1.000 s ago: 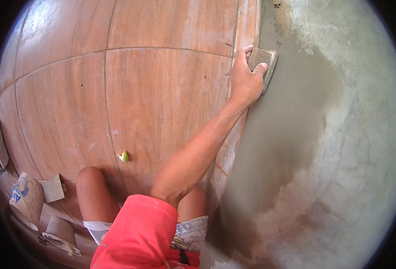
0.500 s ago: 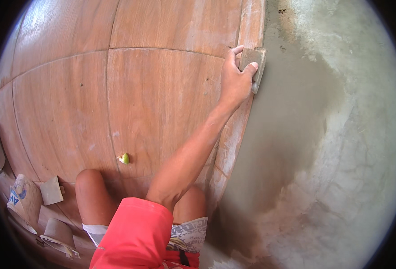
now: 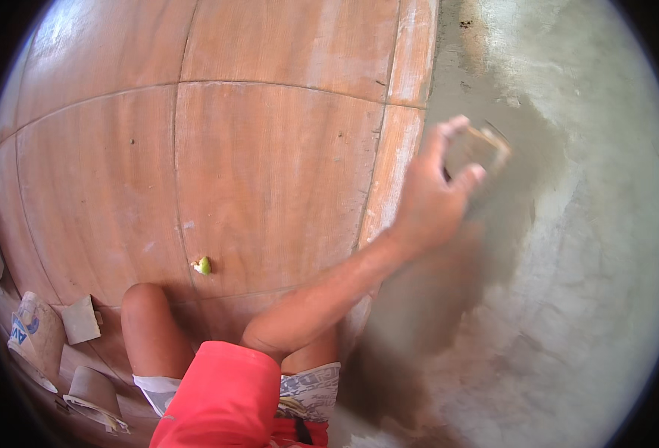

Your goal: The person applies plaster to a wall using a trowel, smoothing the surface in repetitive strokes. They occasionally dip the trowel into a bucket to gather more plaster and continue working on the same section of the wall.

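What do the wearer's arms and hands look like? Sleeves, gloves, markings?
Only the left arm shows. Short, loose red sleeve, ending above the elbow. Forearm bare. Left hand ungloved, slightly blurred; no watch, band or cable visible. Right hand out of view.

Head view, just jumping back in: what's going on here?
The left hand grips a blurred, flat piece between thumb and fingers, over the dark grey patch beside the brown tiles. Whether the piece touches the surface is unclear. The right hand is out of view. A small green-and-white scrap lies on the tiles.
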Motion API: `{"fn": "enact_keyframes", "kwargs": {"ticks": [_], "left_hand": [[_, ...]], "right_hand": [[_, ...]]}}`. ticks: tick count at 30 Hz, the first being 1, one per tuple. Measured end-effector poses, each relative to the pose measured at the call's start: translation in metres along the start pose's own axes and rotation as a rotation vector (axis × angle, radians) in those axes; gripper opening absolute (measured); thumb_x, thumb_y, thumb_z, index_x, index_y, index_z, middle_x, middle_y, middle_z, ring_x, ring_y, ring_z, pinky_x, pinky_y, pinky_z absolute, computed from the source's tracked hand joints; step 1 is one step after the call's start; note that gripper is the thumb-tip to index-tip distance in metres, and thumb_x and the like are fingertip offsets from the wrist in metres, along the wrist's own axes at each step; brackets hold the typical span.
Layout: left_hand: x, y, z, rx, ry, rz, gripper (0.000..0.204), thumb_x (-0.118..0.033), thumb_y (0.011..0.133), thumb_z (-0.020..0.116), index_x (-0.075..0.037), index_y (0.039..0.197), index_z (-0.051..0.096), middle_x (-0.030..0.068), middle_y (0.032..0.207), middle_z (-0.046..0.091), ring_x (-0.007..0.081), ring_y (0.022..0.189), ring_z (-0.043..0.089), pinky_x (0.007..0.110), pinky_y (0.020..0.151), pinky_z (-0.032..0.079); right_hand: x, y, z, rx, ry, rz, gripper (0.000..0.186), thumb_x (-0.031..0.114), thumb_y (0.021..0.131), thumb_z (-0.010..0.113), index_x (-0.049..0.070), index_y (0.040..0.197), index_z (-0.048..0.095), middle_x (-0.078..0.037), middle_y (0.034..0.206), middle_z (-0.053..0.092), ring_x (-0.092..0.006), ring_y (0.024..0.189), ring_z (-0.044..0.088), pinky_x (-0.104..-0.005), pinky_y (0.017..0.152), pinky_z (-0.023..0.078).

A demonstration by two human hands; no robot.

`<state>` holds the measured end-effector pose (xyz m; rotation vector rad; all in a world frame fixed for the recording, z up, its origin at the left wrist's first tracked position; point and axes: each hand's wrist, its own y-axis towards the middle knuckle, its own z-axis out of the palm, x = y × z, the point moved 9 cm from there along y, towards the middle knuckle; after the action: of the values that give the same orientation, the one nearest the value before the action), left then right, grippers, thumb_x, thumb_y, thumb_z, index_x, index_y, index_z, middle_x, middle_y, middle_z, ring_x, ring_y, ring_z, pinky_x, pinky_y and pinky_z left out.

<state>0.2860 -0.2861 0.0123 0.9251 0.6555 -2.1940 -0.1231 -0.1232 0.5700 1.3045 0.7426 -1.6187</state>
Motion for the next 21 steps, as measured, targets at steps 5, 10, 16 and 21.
{"fn": "enact_keyframes", "kwargs": {"ticks": [5,10,16,21], "left_hand": [[0.073,0.083,-0.056,-0.159,0.035,-0.119,0.054,-0.004,0.093,0.059,0.005,0.140,0.035,0.0149,0.104,0.064,0.0173,0.085,0.065,0.030,0.069,0.055],[0.047,0.069,-0.023,-0.162,0.245,0.002,0.050,-0.004,0.091,0.060,0.005,0.137,0.042,0.0223,0.114,0.063,0.0271,0.101,0.065,0.038,0.086,0.053],[-0.026,-0.034,0.049,0.174,0.121,0.156,0.050,-0.005,0.089,0.061,0.004,0.135,0.045,0.0235,0.129,0.057,0.0293,0.121,0.056,0.042,0.105,0.043],[0.028,-0.002,-0.029,-0.080,0.020,-0.094,0.050,-0.006,0.092,0.059,0.002,0.138,0.041,0.0211,0.121,0.059,0.0221,0.110,0.062,0.036,0.087,0.052]], "right_hand": [[-0.008,-0.003,-0.008,-0.009,-0.022,0.011,0.043,0.033,0.104,0.045,0.000,0.130,0.054,-0.026,0.134,0.053,-0.0451,0.125,0.051,-0.0595,0.105,0.039],[-0.003,-0.003,0.002,0.000,-0.006,-0.003,0.043,0.033,0.104,0.045,0.000,0.131,0.053,-0.026,0.134,0.053,-0.0452,0.125,0.051,-0.0598,0.104,0.039],[-0.004,0.002,-0.005,0.001,-0.002,-0.037,0.043,0.033,0.103,0.046,0.000,0.131,0.053,-0.026,0.134,0.053,-0.0453,0.124,0.051,-0.0601,0.104,0.039],[-0.006,0.005,-0.009,-0.011,-0.018,-0.047,0.043,0.033,0.103,0.046,0.001,0.131,0.053,-0.026,0.133,0.053,-0.0453,0.124,0.051,-0.0603,0.104,0.039]]}}
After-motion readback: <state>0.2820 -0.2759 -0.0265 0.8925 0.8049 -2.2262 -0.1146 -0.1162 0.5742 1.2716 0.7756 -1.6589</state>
